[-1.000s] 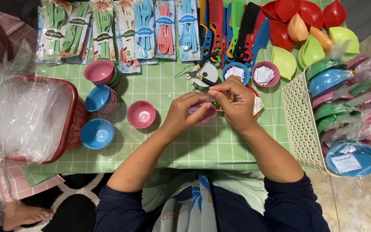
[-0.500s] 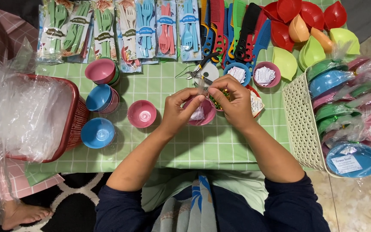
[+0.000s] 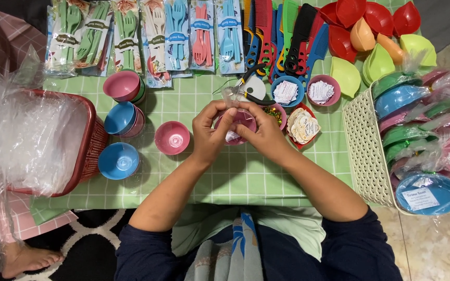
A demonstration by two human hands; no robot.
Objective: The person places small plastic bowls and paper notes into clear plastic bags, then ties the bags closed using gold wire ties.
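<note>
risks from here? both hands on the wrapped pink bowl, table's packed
1. Both hands, left hand and right hand, pinch clear wrap gathered over the pink bowl; the thin film could slip loose or tear.
2. Scissors lie open-ended just beyond the fingers; a reach forward might catch them.
3. The dish of small beads sits right beside the right hand, and the label dish too; a nudge could possibly spill either.

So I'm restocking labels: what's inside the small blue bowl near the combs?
The small blue bowl holds a heap of small white paper slips with print. They fill it, so its bottom and anything beneath them is hidden.
</note>
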